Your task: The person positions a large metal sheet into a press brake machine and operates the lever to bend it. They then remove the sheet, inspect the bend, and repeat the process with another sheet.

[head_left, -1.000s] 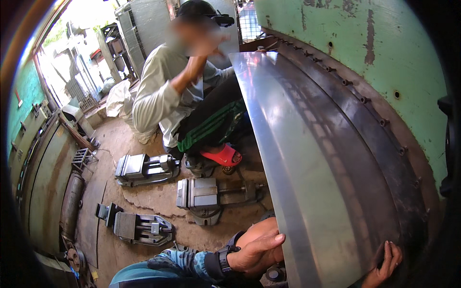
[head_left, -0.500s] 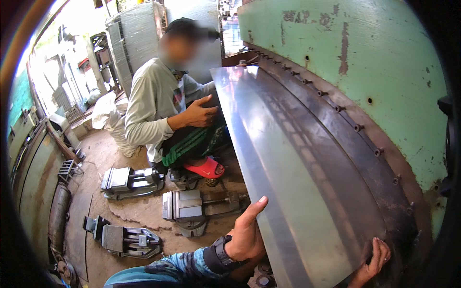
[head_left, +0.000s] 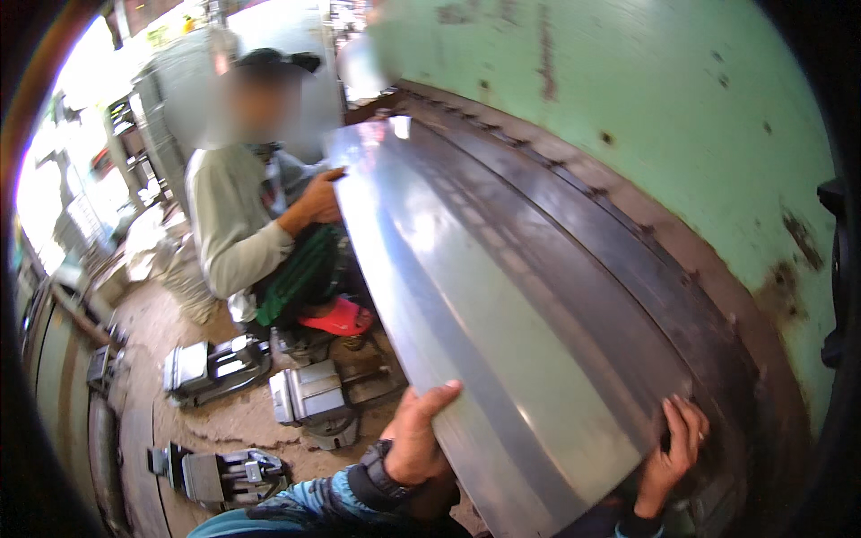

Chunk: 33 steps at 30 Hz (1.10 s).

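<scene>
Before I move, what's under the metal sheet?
The left hand has its thumb over the edge of the sheet; its other fingers are hidden, apparently underneath. Floor shows left of it. Whatever lies under the middle is covered.

A long, smooth metal sheet, grey and reflective, slants alongside a green panel.
</scene>
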Each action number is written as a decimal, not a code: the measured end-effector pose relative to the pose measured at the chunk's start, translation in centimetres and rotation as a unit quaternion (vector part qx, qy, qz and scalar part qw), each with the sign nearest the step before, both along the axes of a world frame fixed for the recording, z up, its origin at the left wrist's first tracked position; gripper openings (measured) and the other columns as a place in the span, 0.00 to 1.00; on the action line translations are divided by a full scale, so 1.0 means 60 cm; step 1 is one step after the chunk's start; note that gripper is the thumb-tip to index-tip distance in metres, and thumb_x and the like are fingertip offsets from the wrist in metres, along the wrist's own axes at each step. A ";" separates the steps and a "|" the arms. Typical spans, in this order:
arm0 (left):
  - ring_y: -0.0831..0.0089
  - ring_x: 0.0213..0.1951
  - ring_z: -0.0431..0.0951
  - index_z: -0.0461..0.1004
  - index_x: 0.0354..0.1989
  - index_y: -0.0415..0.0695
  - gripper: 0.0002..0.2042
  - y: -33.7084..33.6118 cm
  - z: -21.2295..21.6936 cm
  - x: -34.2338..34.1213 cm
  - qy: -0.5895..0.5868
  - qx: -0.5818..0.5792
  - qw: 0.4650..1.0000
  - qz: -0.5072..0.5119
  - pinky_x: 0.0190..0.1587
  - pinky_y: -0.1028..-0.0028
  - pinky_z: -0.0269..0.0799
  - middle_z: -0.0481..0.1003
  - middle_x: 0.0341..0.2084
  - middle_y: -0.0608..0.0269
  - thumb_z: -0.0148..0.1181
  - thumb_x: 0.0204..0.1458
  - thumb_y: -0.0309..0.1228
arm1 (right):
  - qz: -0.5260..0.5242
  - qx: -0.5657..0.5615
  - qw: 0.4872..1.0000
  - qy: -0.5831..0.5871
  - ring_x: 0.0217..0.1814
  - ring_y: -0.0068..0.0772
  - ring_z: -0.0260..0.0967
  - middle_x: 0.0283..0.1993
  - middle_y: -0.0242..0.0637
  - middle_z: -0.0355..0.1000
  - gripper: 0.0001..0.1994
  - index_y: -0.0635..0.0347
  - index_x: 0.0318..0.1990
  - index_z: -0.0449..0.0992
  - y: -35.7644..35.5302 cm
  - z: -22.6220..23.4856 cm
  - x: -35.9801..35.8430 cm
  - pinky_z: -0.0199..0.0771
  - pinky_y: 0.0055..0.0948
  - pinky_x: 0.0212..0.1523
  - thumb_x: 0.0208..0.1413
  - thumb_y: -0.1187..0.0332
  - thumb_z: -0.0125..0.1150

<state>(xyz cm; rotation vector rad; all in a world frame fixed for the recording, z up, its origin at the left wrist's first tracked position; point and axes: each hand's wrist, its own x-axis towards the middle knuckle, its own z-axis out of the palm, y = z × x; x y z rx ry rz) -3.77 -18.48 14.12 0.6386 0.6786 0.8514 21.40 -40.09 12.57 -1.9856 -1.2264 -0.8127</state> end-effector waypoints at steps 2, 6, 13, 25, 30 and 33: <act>0.63 0.42 0.79 0.75 0.51 0.41 0.20 -0.002 -0.006 -0.002 0.037 0.011 0.999 0.013 0.48 0.64 0.77 0.79 0.39 0.56 0.62 0.56 0.41 | 0.000 -0.002 1.000 0.004 0.61 0.50 0.71 0.56 0.44 0.78 0.18 0.61 0.53 0.83 0.001 0.004 -0.007 0.64 0.48 0.66 0.52 0.77 0.67; 0.63 0.42 0.79 0.77 0.48 0.41 0.19 0.007 -0.020 0.002 0.002 -0.004 1.000 0.012 0.51 0.67 0.75 0.79 0.38 0.55 0.61 0.57 0.43 | -0.050 0.010 0.999 -0.003 0.61 0.49 0.72 0.60 0.43 0.76 0.24 0.60 0.57 0.82 -0.012 0.002 -0.019 0.64 0.47 0.66 0.49 0.78 0.71; 0.60 0.52 0.76 0.74 0.55 0.36 0.24 0.015 -0.058 -0.015 0.092 0.126 0.985 0.070 0.57 0.63 0.71 0.76 0.49 0.50 0.58 0.59 0.44 | -0.036 0.335 0.919 0.204 0.41 0.29 0.78 0.46 0.45 0.80 0.13 0.68 0.54 0.81 -0.097 -0.029 -0.071 0.79 0.28 0.43 0.65 0.75 0.65; 0.68 0.47 0.79 0.79 0.46 0.37 0.13 0.056 -0.091 -0.023 0.108 0.220 0.960 0.134 0.56 0.68 0.73 0.79 0.43 0.56 0.54 0.64 0.32 | -0.143 0.558 0.493 0.653 0.16 0.25 0.63 0.22 0.37 0.72 0.35 0.57 0.26 0.74 -0.288 -0.090 -0.053 0.58 0.24 0.17 0.55 0.28 0.63; 0.73 0.35 0.78 0.79 0.31 0.42 0.11 0.003 -0.053 0.009 0.065 0.175 0.970 0.157 0.43 0.74 0.72 0.77 0.28 0.63 0.60 0.58 0.36 | -0.272 0.528 0.556 0.582 0.15 0.27 0.67 0.22 0.37 0.72 0.32 0.59 0.29 0.75 -0.271 -0.093 -0.042 0.60 0.24 0.12 0.54 0.34 0.70; 0.76 0.33 0.78 0.81 0.32 0.40 0.10 -0.013 -0.017 0.007 0.026 0.168 0.984 0.048 0.47 0.75 0.75 0.77 0.27 0.68 0.57 0.63 0.30 | -0.288 0.523 0.576 0.559 0.15 0.27 0.71 0.21 0.37 0.74 0.28 0.60 0.29 0.77 -0.271 -0.094 -0.044 0.61 0.23 0.09 0.56 0.39 0.72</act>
